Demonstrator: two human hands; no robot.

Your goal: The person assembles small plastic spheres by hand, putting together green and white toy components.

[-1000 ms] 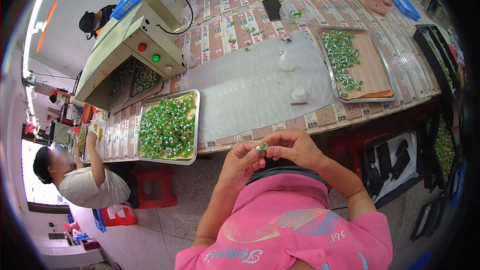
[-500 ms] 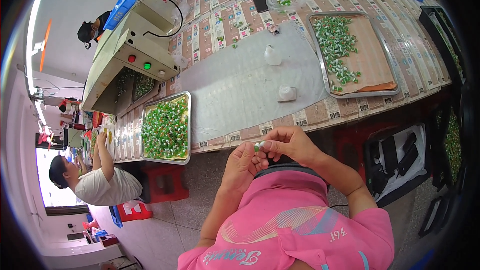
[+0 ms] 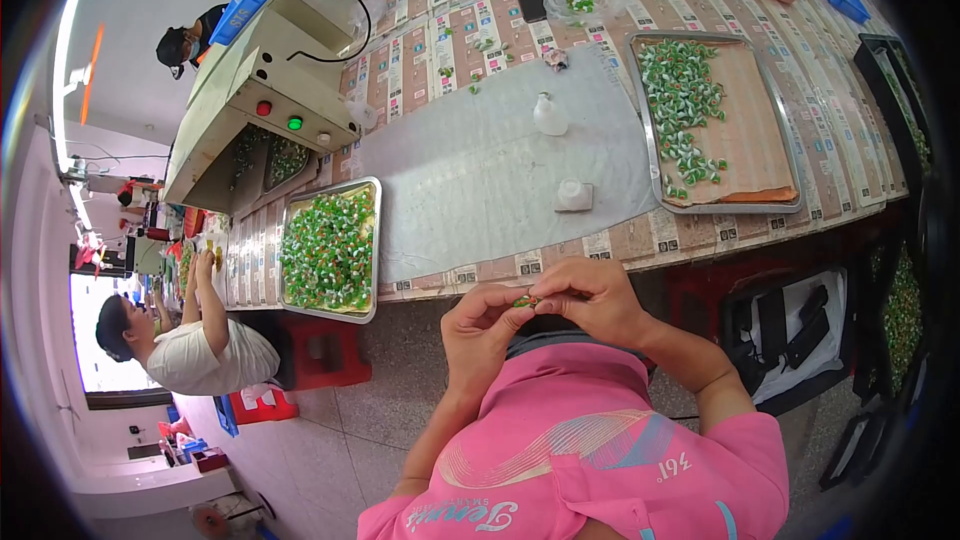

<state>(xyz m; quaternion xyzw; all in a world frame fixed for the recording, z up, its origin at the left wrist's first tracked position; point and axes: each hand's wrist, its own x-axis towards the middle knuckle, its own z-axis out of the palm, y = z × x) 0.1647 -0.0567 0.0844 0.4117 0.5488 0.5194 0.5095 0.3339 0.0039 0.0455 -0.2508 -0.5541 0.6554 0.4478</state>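
Note:
A small green piece with orange and white spots (image 3: 525,301) is pinched between my two hands, just off the table's front edge. My left hand (image 3: 478,332) grips it from the left with thumb and fingers. From the other side my right hand (image 3: 598,303) closes on the same piece, its fingertips almost meeting the left ones. To the left on the table lies a metal tray (image 3: 376,240) heaped with similar green, white and orange pieces. Another metal tray (image 3: 758,125), lined with brown paper, carries such pieces along its left part.
A translucent sheet (image 3: 450,180) covers the table's middle, bearing a white squeeze bottle (image 3: 549,117) and a small white block (image 3: 573,195). A beige machine (image 3: 245,110) stands at left; a co-worker (image 3: 215,355) sits below it. A black crate (image 3: 795,330) is at right.
The small piece has been turned between my fingers: green and white showed before, now green with orange. My left fingers have curled further over it. The view has shifted slightly.

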